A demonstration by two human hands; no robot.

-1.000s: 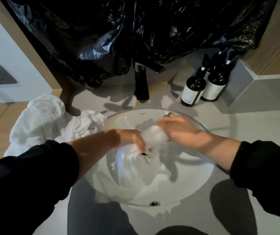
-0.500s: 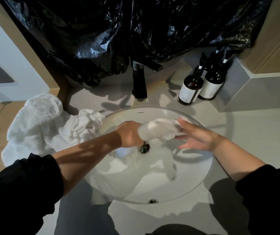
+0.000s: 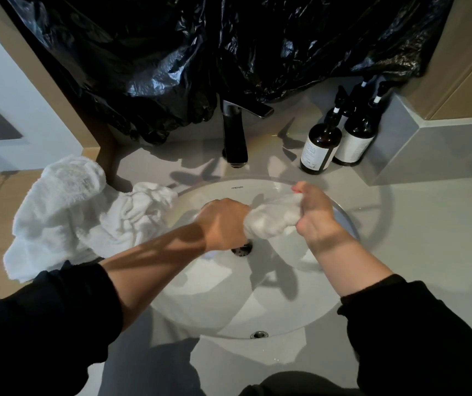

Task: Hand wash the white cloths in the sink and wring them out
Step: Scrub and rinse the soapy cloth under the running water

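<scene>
A bunched, twisted white cloth (image 3: 272, 221) is held above the drain (image 3: 242, 249) of the round white sink (image 3: 260, 315). My left hand (image 3: 223, 222) grips its left end in a fist. My right hand (image 3: 313, 214) is closed around its right end. Both hands hang over the middle of the basin. Other white cloths (image 3: 66, 212) lie heaped on the counter left of the sink, with one crumpled piece (image 3: 143, 207) reaching the basin's left rim.
A black faucet (image 3: 234, 135) stands behind the basin. Two dark pump bottles (image 3: 322, 144) sit at the back right by a grey ledge. Black plastic sheeting (image 3: 214, 52) hangs over the wall behind. The grey counter (image 3: 415, 238) extends to the right.
My right hand, open beside the cloth half a second ago, has closed on its right end. The cloth that hung down into the basin a second ago is now bunched between both hands.
</scene>
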